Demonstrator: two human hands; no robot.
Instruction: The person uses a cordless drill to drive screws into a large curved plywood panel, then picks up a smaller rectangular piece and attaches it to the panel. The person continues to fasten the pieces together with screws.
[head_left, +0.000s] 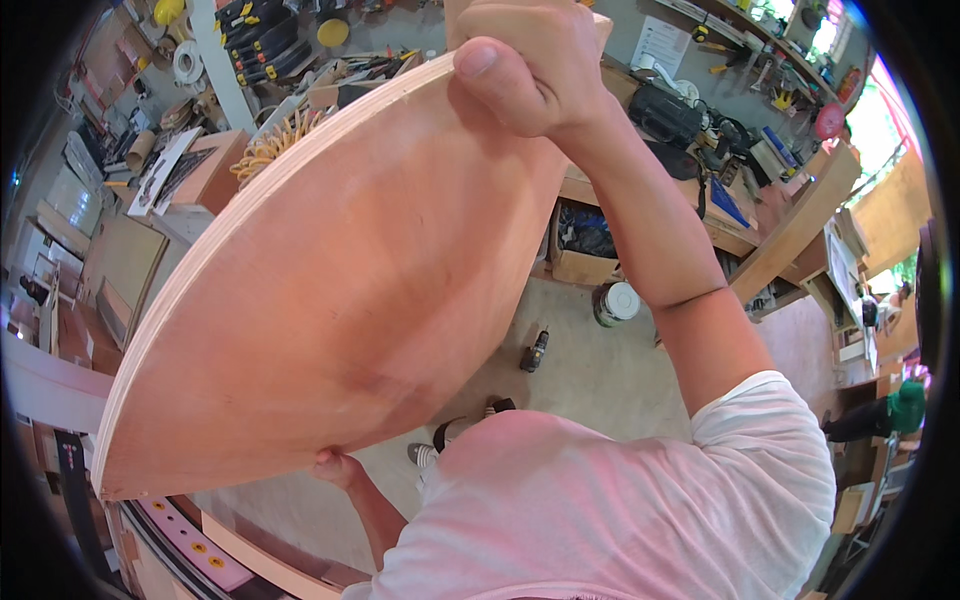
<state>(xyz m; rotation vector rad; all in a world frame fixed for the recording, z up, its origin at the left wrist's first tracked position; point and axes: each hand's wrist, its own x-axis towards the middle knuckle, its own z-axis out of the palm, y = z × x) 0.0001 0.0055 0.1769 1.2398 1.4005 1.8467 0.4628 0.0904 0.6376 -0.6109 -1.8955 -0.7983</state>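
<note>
Holding a large wooden board [330,270] upright and tilted is the step in hand, as it may be judged. The board is placed in front of the body, above the floor [600,390], and much of the view is covered by it. Its upper edge is gripped by the right hand [530,75]: the thumb is pressed on the near face, and the fingers are folded over the edge. The lower edge is touched by the left hand [338,468]; how far its fingers are closed cannot be told, because they are partly hidden.

For good control, the weight should be shared between both hands, and the thumb should be pressed flat, not only with its tip. The low left corner should be watched, since the pink strip [190,540] with yellow round parts lies near it; whether they touch cannot be told. A step backward should be made with care, as a drill [535,351] and a round can [616,303] are left on the floor.

The face of the board is smooth, reddish brown, with soft darker patches. Along the long edge, thin pale layers are seen, as in plywood. This edge looks curved, but some bending may be given by the lens.
</note>
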